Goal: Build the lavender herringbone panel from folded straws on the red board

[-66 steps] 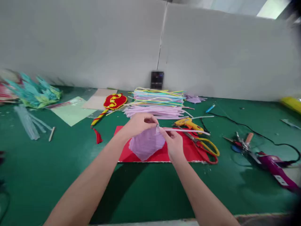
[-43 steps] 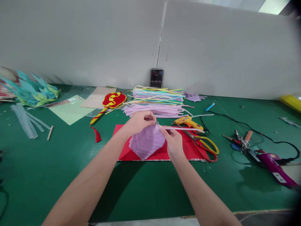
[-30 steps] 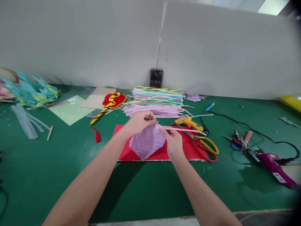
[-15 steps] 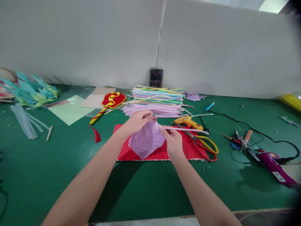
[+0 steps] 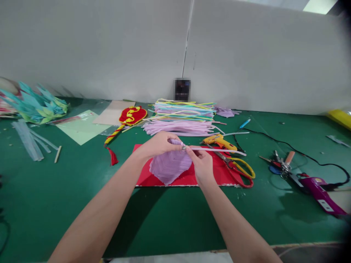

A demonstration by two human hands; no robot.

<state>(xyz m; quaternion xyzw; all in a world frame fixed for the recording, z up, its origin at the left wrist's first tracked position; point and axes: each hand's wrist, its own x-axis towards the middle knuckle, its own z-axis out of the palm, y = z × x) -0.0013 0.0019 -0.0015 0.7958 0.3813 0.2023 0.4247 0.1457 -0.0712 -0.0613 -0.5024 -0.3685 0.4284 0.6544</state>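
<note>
A purple ribbed leaf-shaped piece (image 5: 171, 166), made of pipe cleaners laid side by side, hangs between my hands over a red board (image 5: 219, 171). My left hand (image 5: 161, 144) pinches its top edge, thumb pointing right. Close beside it, my right hand (image 5: 201, 162) has thumb and finger closed on a pale purple pipe cleaner (image 5: 219, 149) where it meets the piece's upper right corner. The pipe cleaner's free end sticks out to the right, above the scissors (image 5: 238, 170). The fingertips nearly touch and hide the join.
Behind my hands lie bundled pipe cleaners (image 5: 178, 128) and a yellow glue gun (image 5: 219, 141). A red and yellow tasselled fan (image 5: 133, 115) is to the left. Keys (image 5: 283, 168) and a purple corded tool (image 5: 319, 193) lie right. A grey partition (image 5: 109, 47) stands behind.
My left hand has come down from above the corner, its thumb now beside my right fingertips on the top edge. My right hand has hardly moved.
</note>
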